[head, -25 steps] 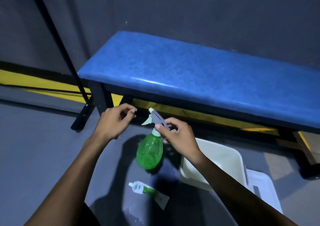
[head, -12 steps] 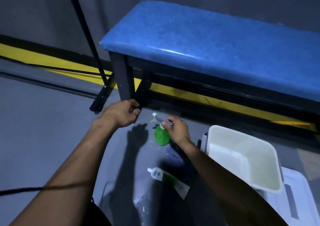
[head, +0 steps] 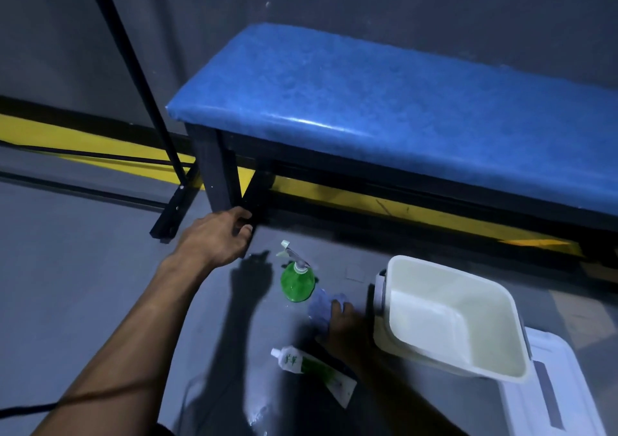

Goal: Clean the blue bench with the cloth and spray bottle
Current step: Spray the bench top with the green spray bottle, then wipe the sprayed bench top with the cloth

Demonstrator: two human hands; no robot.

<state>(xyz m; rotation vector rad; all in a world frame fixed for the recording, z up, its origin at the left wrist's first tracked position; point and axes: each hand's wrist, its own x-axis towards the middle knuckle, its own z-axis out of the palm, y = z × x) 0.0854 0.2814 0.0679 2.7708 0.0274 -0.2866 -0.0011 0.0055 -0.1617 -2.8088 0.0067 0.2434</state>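
Grey floor (head: 67, 285) runs under the blue bench (head: 384, 111) by the wall. Below it sit a white tub (head: 448, 315), then the green bottle (head: 296, 283) standing free. Left hand (head: 214, 236) curls round the bench leg (head: 217, 174); right hand (head: 344, 325) grasps the cloth (head: 319, 305) beside the bottle.

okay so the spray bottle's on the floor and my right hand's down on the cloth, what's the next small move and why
Probably close the right hand on the cloth and lift it toward the blue bench. The spray bottle stands released beside it, and the bench top is untouched.
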